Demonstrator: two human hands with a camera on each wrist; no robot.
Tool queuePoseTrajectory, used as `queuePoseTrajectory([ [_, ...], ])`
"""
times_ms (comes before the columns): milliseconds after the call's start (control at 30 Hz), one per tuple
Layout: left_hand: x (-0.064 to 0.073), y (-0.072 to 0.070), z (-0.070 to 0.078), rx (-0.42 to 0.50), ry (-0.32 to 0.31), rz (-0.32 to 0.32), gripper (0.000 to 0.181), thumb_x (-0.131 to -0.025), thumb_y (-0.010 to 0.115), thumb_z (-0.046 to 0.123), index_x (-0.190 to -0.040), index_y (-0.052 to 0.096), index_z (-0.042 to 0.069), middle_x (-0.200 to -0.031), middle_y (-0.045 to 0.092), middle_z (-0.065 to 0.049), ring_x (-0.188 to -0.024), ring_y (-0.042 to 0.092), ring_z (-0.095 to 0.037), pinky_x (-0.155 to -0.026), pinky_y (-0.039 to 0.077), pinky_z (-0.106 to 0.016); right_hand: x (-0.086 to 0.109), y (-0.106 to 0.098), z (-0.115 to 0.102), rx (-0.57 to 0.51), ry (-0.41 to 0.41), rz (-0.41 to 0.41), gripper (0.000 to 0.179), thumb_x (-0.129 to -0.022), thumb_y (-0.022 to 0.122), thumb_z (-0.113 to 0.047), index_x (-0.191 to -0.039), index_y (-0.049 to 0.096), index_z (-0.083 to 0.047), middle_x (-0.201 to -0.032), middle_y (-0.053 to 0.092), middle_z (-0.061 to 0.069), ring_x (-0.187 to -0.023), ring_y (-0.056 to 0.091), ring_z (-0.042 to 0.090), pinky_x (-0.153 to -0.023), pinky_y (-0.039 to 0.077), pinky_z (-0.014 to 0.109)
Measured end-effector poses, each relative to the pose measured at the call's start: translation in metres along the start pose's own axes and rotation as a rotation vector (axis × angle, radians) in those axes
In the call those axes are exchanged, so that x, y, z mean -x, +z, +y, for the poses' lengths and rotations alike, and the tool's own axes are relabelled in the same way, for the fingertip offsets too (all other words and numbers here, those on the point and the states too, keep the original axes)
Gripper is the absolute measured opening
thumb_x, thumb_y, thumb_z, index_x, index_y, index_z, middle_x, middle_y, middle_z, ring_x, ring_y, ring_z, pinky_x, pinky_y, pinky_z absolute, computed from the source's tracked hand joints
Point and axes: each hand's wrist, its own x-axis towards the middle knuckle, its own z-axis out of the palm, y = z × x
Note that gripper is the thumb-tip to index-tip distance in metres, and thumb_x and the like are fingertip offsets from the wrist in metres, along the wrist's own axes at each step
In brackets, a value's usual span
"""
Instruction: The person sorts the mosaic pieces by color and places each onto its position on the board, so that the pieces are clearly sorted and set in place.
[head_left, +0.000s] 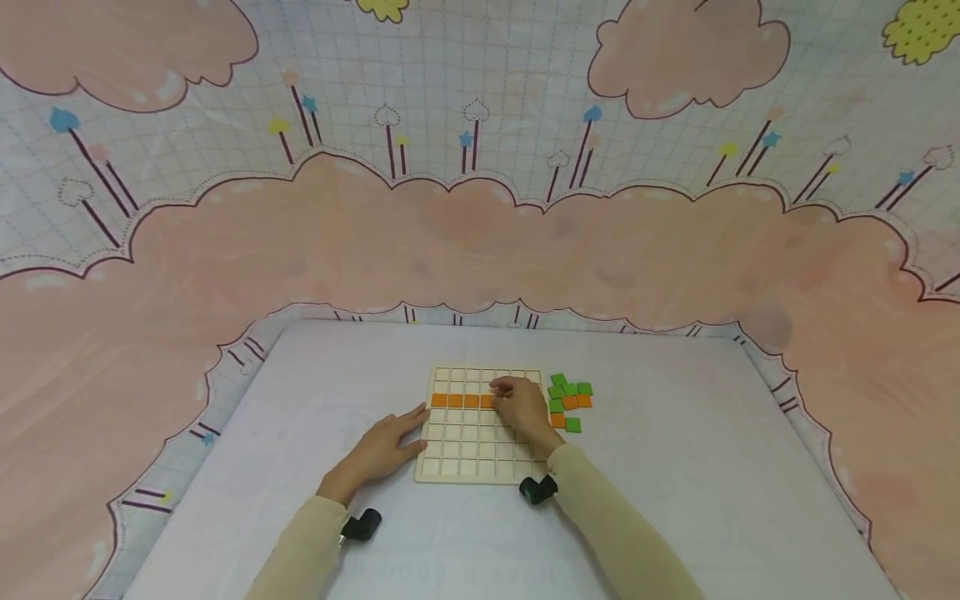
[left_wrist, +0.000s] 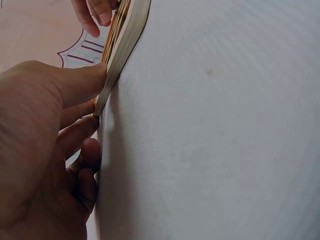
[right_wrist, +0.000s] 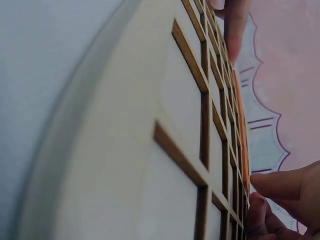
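A square wooden grid board (head_left: 457, 468) lies on the white table, with orange square tiles (head_left: 455, 401) side by side in one of its upper rows. My left hand (head_left: 382, 446) rests against the board's left edge. In the left wrist view its thumb (left_wrist: 82, 82) lies on the edge, the other fingers beside it. Over the board, my right hand (head_left: 521, 410) is at the right end of the orange row, partly covering the cells there. Its thumb (right_wrist: 275, 184) touches the board by the orange row in the right wrist view, fingers loosely bent; no tile shows between them.
Right of the board lie several loose green tiles (head_left: 573, 425) and a few orange tiles (head_left: 584, 402). A black wrist camera (head_left: 538, 490) overlaps the board's front edge in the head view. Patterned cloth (head_left: 480, 250) hangs behind the white table (head_left: 720, 467).
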Motion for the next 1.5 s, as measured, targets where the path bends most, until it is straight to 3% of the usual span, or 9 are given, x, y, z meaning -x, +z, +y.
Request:
queuePoseTrajectory([
  [367,-0.002,0.001,-0.002,0.002,0.001,0.012,0.058,-0.095,0.064,0.03,-0.149,0.044,0.017,-0.159,0.035,0.001,-0.141,0.035,-0.049,-0.117,0.029,-0.061,0.007,-0.007,0.001,-0.122,-0.052,0.02,0.018,-0.09,0.07,-0.014,-0.107,0.073,-0.009,-0.096,0.071,0.005,-0.08,0.068,0.016,-0.071,0.057,0.03],
  [667,-0.001,0.003,-0.002,-0.001,-0.006,0.007,0.059,-0.095,0.064,0.03,-0.149,0.044,0.017,-0.159,0.035,0.001,-0.141,0.034,-0.05,-0.116,0.029,-0.062,0.02,-0.023,0.0,-0.203,-0.048,0.0,0.021,-0.09,0.071,-0.017,-0.109,0.072,-0.008,-0.097,0.071,0.004,-0.08,0.066,0.015,-0.071,0.056,0.028],
  [1233,-0.001,0.001,-0.001,-0.002,-0.005,0.006,0.059,-0.095,0.064,0.031,-0.149,0.044,0.017,-0.159,0.035,0.001,-0.141,0.036,-0.049,-0.114,0.033,-0.062,0.037,-0.057,0.002,-0.158,-0.041,0.077,0.023,-0.089,0.072,-0.018,-0.111,0.072,-0.008,-0.099,0.072,0.004,-0.081,0.065,0.015,-0.069,0.054,0.025],
  [1500,-0.001,0.0,-0.002,-0.017,0.011,0.008,0.059,-0.095,0.063,0.03,-0.149,0.044,0.015,-0.159,0.035,-0.001,-0.14,0.036,-0.049,-0.115,0.032,-0.062,0.038,-0.071,0.009,-0.192,-0.024,0.126,0.022,-0.088,0.073,-0.016,-0.109,0.073,-0.007,-0.099,0.073,0.007,-0.08,0.067,0.017,-0.066,0.054,0.024],
])
